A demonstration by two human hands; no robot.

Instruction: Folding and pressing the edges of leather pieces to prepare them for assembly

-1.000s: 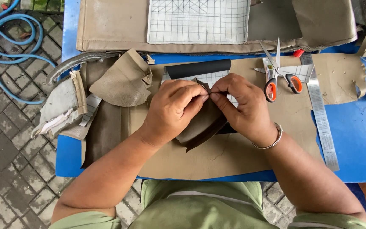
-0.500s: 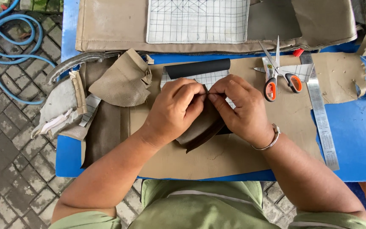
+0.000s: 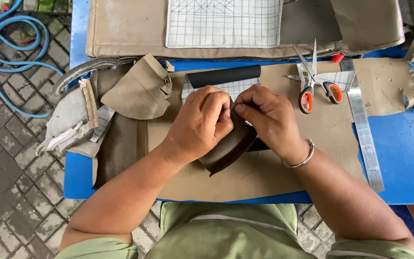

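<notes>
Head view, looking straight down. No containers in sight; only flat goods spread over a blue tabletop [image 3: 408, 158].

Centre of the frame: left hand [image 3: 200, 124] and right hand [image 3: 269, 120] side by side, fingers of both closed in a pinch on the upper edge of a folded dark brown leather piece [image 3: 228, 148]. Fingertips meeting just below a gridded paper pattern [image 3: 238, 87]. Brown piece curled over itself, lower end jutting toward the bottom of the frame, lying on a large tan sheet [image 3: 264, 177]. Metal bracelet [image 3: 299, 158] on the right wrist.

Just above the hands, a black roll [image 3: 224, 76], lying crosswise at the top edge of the gridded pattern. Right of centre, scissors with orange handles [image 3: 312, 81], blades open, pointing to the top. Further right, a long steel ruler [image 3: 365, 134], running down the frame. Across the top, a tan padded cover [image 3: 125, 29] with a gridded white panel [image 3: 224, 24] on it.

Left of the hands, a crumpled tan scrap [image 3: 140, 91], then a heap of grey and tan offcuts [image 3: 73, 120] hanging over the tabletop edge. Upper left corner, a coiled blue hose [image 3: 5, 52] on grey paving [image 3: 10, 182]. Nothing lying between the hands and the brown piece.
</notes>
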